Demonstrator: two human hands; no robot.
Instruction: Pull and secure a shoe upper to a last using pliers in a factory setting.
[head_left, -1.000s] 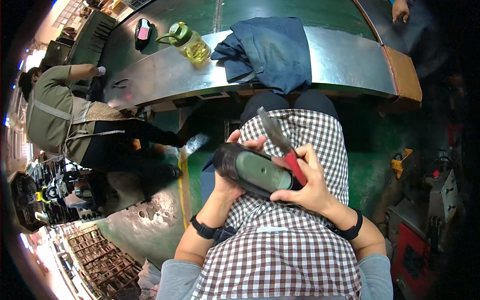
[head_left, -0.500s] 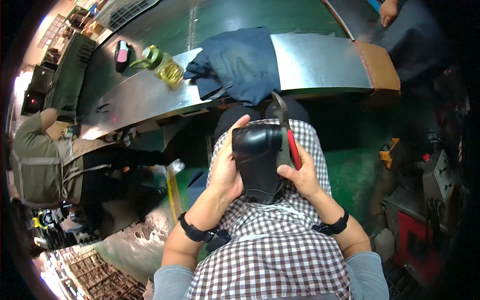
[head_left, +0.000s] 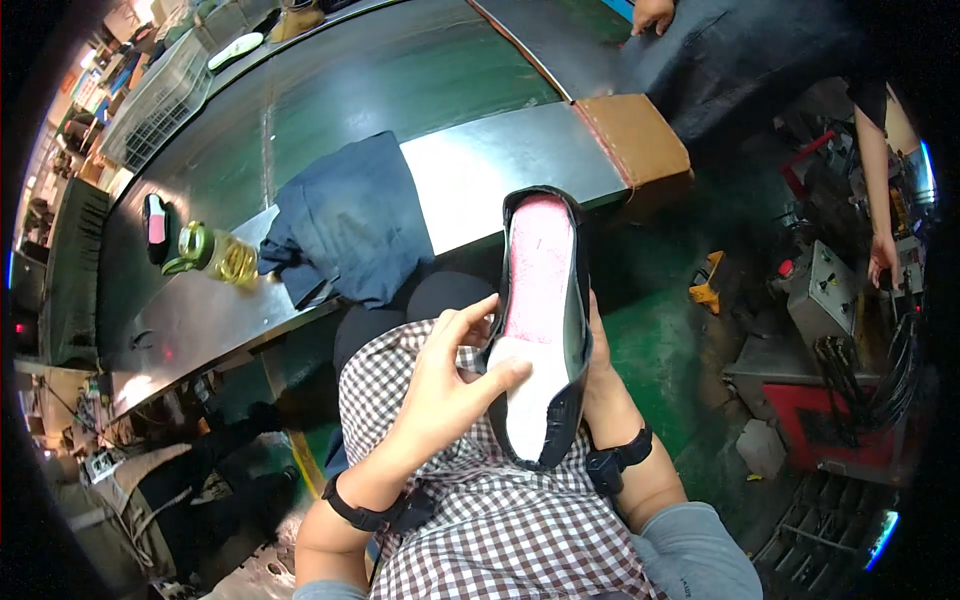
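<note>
Above my lap, a black leather shoe upper (head_left: 570, 330) is tilted with its long pink and white insole board (head_left: 535, 270) facing me. The leather edge curls around the board, pleated near the lower end. My left hand (head_left: 450, 375) holds its left side, thumb pressed on the white part and fingers bent at the edge. From behind and to the right, my right hand (head_left: 602, 375) supports the shoe upper; most of its fingers are hidden. The red-handled pincers are not visible.
A metal-edged green bench (head_left: 500, 140) stretches ahead, with a dark blue cloth (head_left: 350, 220), a green-lidded bottle (head_left: 215, 255) and another shoe piece (head_left: 156, 228) on it. Cardboard (head_left: 640, 140) covers its right corner. A control box (head_left: 825, 290) stands at right. Other people are on both sides.
The shoe upper has been raised and turned so its insole board faces me. The pincers beside my right hand have gone out of sight. My view has shifted right.
</note>
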